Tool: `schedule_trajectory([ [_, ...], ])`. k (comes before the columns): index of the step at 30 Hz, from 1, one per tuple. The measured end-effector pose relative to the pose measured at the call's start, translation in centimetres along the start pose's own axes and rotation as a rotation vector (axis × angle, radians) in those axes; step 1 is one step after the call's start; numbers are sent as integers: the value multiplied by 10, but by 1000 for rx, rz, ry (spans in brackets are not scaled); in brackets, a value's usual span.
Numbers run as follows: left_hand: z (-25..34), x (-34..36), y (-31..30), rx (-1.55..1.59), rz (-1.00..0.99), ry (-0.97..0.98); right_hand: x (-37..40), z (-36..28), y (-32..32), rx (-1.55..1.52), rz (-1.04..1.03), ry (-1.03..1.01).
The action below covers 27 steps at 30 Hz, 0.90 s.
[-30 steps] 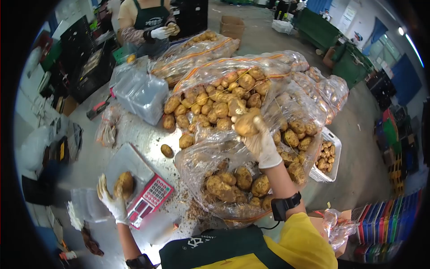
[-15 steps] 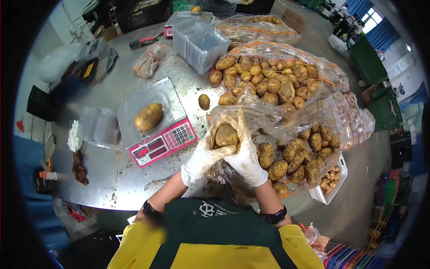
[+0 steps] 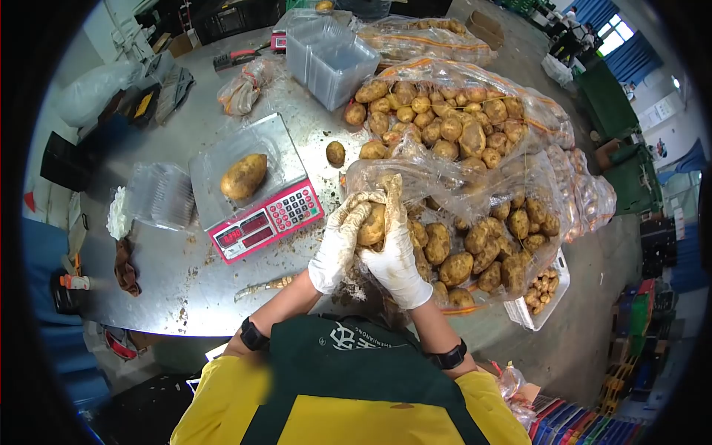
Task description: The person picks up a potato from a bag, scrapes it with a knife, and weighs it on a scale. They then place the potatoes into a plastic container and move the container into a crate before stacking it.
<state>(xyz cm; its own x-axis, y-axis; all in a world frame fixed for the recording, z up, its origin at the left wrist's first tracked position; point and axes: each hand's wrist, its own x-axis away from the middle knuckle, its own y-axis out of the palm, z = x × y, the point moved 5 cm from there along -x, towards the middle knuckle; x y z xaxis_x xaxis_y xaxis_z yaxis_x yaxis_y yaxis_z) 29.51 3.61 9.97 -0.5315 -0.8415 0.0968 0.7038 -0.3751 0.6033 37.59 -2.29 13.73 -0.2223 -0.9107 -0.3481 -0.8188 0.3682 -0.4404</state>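
Observation:
Both my hands wear dirty white gloves and meet in front of my apron. My left hand [image 3: 344, 239] and my right hand [image 3: 397, 256] are closed round one potato [image 3: 371, 226], which shows only in part between the gloves. To the left, a large potato [image 3: 244, 176] lies in a clear plastic tray on the red and silver scale [image 3: 265, 225]. One small potato [image 3: 335, 153] sits on the metal table between the scale and the bags. Just right of my hands, an open plastic bag [image 3: 512, 189] holds several potatoes [image 3: 455, 268].
Stacked clear trays [image 3: 331, 59] stand at the back of the metal table [image 3: 148, 297]; more trays [image 3: 159, 194] lie left of the scale. A knife-like tool [image 3: 265, 287] lies near the front edge. A white basket of potatoes [image 3: 555, 308] is at the right.
My hands have shifted round the potato, and the fingers now cover more of it. The whole view has moved slightly, and the tool near the front edge shows more fully.

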Motion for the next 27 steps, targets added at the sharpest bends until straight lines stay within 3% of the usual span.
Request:
schedule_trajectory([
  [5, 3, 4, 4, 268, 10, -109, 3, -6, -5, 121, -23, -29],
  [8, 17, 10, 13, 328, -157, -163, 3, -4, -5, 73, 0, -9],
  [9, 6, 12, 4, 401, -103, -291, 3, -1, -3, 52, -4, 11],
  [12, 18, 15, -26, 29, -79, -129, 12, 20, 12, 31, -69, 97],
  [14, 28, 24, -56, 39, 80, -79, 25, 43, 30, 79, -167, 183],
  [18, 48, 47, -128, 78, 309, -200, 59, 76, 80, 3, -433, 340],
  [20, 45, 64, -156, 108, 375, -186, 72, 68, 113, 207, -597, 81],
  [22, 46, 79, -171, 113, 422, -176, 85, 67, 156, 229, -759, -10],
  [24, 45, 89, -176, 142, 457, -167, 95, 58, 186, 262, -818, -258],
  [27, 52, 98, -175, 201, 416, -146, 106, 57, 209, 361, -849, -413],
])
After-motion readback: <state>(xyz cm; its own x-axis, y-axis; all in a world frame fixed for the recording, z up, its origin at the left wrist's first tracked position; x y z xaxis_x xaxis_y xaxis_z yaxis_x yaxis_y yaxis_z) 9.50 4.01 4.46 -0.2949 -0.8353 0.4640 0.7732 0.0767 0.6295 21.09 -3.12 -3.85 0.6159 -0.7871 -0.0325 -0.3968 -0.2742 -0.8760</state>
